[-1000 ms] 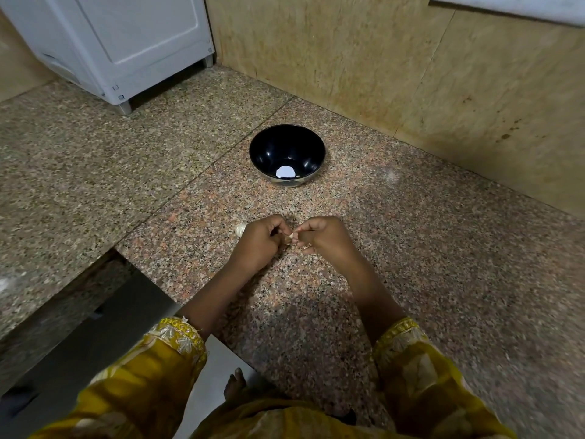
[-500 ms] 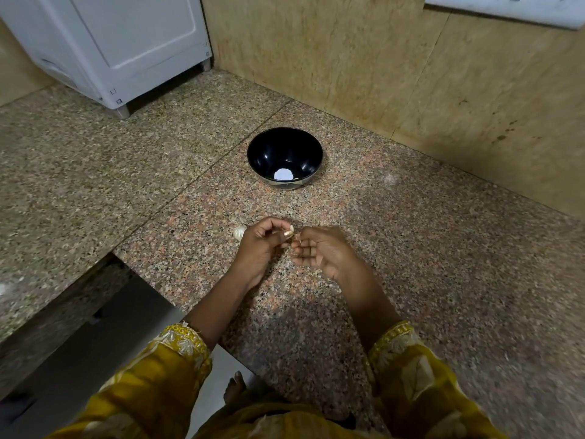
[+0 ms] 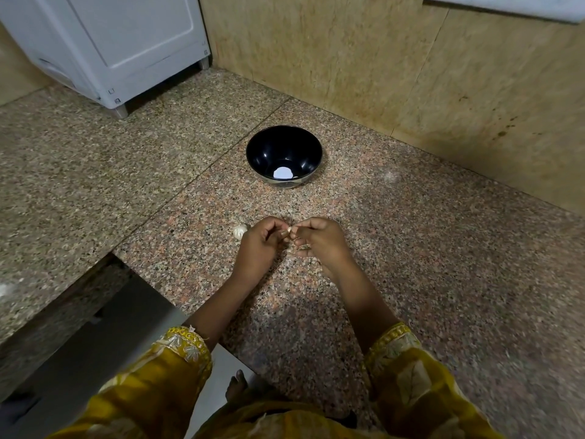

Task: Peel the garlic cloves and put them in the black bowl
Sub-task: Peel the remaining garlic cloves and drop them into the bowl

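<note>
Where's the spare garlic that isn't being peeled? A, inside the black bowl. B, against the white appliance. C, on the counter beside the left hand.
C: the spare garlic lies on the counter right beside the left hand, well short of the black bowl.

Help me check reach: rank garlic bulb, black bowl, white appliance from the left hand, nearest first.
1. The garlic bulb, right beside the left hand.
2. The black bowl, farther back, centre.
3. The white appliance, back left corner.
</note>
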